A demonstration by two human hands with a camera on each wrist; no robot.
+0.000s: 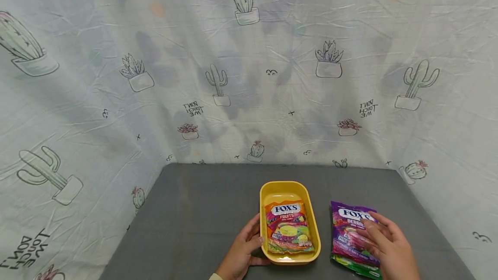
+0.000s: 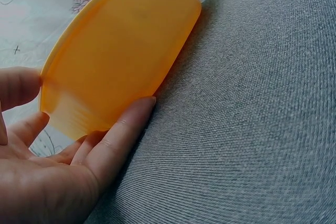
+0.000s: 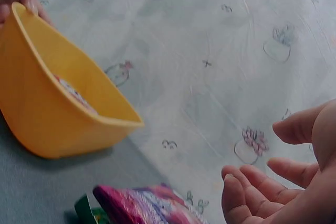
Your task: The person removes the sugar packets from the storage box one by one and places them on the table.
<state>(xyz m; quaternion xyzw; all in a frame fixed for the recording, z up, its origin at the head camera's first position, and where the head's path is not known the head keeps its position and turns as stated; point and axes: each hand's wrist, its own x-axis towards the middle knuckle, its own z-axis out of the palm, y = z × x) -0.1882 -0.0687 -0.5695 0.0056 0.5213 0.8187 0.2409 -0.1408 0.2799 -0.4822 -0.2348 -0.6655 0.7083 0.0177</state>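
Note:
A yellow rectangular container (image 1: 285,190) stands on the grey table, with an orange candy bag labelled Fox's Fruits (image 1: 288,232) lying face up inside. My left hand (image 1: 246,247) grips the container's left side, its thumb at the rim and its fingers along the outer wall, as the left wrist view also shows. To the right lies a purple candy bag labelled Fox's Berries (image 1: 346,234), on top of a green packet (image 1: 355,266) that peeks out at the near edge. Over the purple bag's right side hovers my right hand (image 1: 393,243), fingers loosely bent, holding nothing.
The grey table (image 1: 210,206) extends to the left of and behind the container. A pale cloth (image 1: 272,98) printed with potted cacti hangs behind the table and along both sides.

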